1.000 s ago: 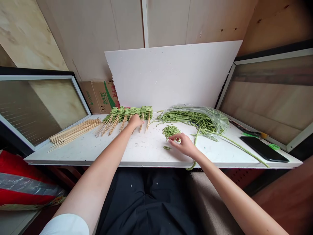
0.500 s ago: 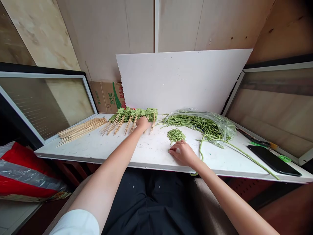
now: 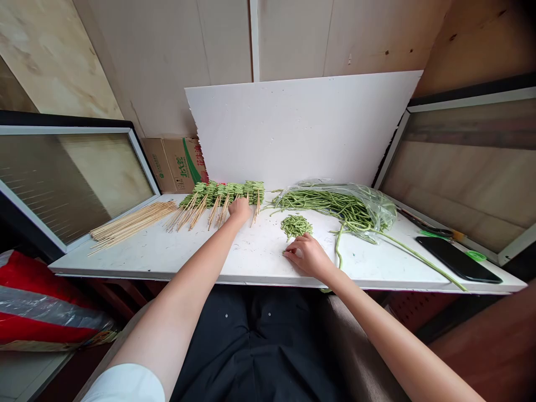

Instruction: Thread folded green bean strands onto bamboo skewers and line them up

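My left hand (image 3: 240, 209) reaches to a row of skewered green bean pieces (image 3: 209, 192), their bare stick ends pointing toward me. Its fingers are curled among the sticks and mostly hidden, so what they hold does not show. My right hand (image 3: 309, 255) rests low over the white table, thumb and fingertips pinched on what looks like a small piece of green bean. Just beyond it lies a small heap of cut bean pieces (image 3: 296, 225).
Loose bamboo skewers (image 3: 132, 223) lie at the left. Long beans (image 3: 335, 204) in a clear plastic bag are at the back right, some trailing forward. A black phone (image 3: 456, 258) sits at the right edge. A white board (image 3: 301, 128) and a carton (image 3: 173, 164) stand behind.
The view has shifted slightly, moving everything a little left in the picture. Both hands stay in nearly the same places, the left at the skewers and the right pinching near the heap.
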The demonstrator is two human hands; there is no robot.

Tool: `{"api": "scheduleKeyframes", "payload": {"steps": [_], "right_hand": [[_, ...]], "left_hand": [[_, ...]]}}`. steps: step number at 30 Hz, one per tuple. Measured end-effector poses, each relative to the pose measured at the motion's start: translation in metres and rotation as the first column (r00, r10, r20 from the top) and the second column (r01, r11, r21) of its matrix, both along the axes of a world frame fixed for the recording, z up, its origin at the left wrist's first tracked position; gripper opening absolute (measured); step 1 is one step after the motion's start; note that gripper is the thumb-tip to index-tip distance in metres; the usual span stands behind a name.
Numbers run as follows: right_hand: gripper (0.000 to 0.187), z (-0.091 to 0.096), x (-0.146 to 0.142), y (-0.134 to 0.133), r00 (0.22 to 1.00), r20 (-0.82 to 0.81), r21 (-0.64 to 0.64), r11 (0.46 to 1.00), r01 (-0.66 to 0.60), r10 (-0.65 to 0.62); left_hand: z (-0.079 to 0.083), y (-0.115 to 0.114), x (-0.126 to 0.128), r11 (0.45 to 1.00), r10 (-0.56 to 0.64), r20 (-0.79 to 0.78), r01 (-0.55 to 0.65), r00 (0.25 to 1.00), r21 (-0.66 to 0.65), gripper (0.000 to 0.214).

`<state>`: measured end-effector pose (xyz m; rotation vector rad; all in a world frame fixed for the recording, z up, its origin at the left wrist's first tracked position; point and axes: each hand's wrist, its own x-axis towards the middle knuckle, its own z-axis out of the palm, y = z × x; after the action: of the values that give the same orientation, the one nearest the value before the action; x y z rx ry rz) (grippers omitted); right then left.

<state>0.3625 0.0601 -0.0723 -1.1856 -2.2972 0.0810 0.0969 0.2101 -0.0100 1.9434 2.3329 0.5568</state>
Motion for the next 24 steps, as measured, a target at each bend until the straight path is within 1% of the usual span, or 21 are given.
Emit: {"api": "scheduleKeyframes", "payload": {"steps": [3, 5, 6, 7, 9, 11, 12, 13, 15, 17, 19, 21, 24], "right_hand": [[0.022, -0.003, 0.003, 0.003, 1.0, -0.023, -0.021, 1.0, 0.006, -0.007], [0.02, -0.005, 0.005, 0.006, 0.999, -0.035, -0.032, 0.999, 0.02, -0.021], [0.019, -0.006, 0.005, 0.007, 0.999, -0.037, -0.034, 0.999, 0.026, -0.027], [0.019, -0.007, 0.006, 0.009, 0.999, -0.037, -0.034, 0.999, 0.033, -0.034], [0.018, -0.009, 0.007, 0.011, 0.998, -0.031, -0.03, 0.998, 0.046, -0.047], [0.02, -0.011, 0.007, 0.012, 0.998, -0.025, -0.021, 0.998, 0.054, -0.055], [0.02, -0.012, 0.007, 0.013, 0.998, -0.025, -0.015, 0.998, 0.056, -0.057], [0.021, -0.013, 0.007, 0.013, 0.998, -0.025, -0.01, 0.998, 0.057, -0.057], [0.021, -0.014, 0.006, 0.015, 0.998, -0.027, -0.005, 0.998, 0.062, -0.062], [0.022, -0.015, 0.006, 0.016, 0.997, -0.021, -0.002, 0.998, 0.069, -0.069], [0.022, -0.016, 0.007, 0.017, 0.998, -0.008, 0.013, 0.998, 0.068, -0.068], [0.024, -0.016, 0.009, 0.018, 0.999, 0.005, 0.036, 0.998, 0.049, -0.049], [0.028, -0.016, 0.013, 0.02, 1.0, 0.017, 0.052, 0.999, 0.008, -0.008]], "left_hand": [[0.0, -0.013, -0.009, 0.998, -0.01, 0.013, 0.009, 1.0, 0.068, 0.032], [0.002, -0.024, -0.027, 0.992, -0.005, 0.018, 0.002, 1.0, 0.125, 0.038], [0.004, -0.029, -0.042, 0.988, 0.005, 0.02, -0.008, 1.0, 0.157, 0.04], [0.005, -0.035, -0.06, 0.981, 0.025, 0.025, -0.029, 0.999, 0.194, 0.041], [0.006, -0.047, -0.108, 0.937, 0.086, 0.046, -0.096, 0.995, 0.336, 0.037], [0.004, -0.061, -0.167, 0.897, 0.216, 0.039, -0.214, 0.976, 0.386, 0.035], [0.002, -0.071, -0.198, 0.88, 0.3, 0.033, -0.29, 0.953, 0.377, 0.034], [-0.001, -0.083, -0.23, 0.873, 0.371, 0.018, -0.356, 0.928, 0.333, 0.034], [-0.01, -0.11, -0.288, 0.857, 0.456, 0.02, -0.445, 0.89, 0.261, 0.031], [-0.021, -0.14, -0.337, 0.842, 0.516, 0.009, -0.509, 0.857, 0.181, 0.026], [-0.031, -0.167, -0.375, 0.832, 0.547, -0.015, -0.541, 0.837, 0.124, 0.026], [-0.039, -0.185, -0.402, 0.832, 0.551, -0.04, -0.546, 0.833, 0.098, 0.029], [-0.046, -0.194, -0.431, 0.859, 0.511, -0.079, -0.505, 0.856, 0.086, 0.036]]}}
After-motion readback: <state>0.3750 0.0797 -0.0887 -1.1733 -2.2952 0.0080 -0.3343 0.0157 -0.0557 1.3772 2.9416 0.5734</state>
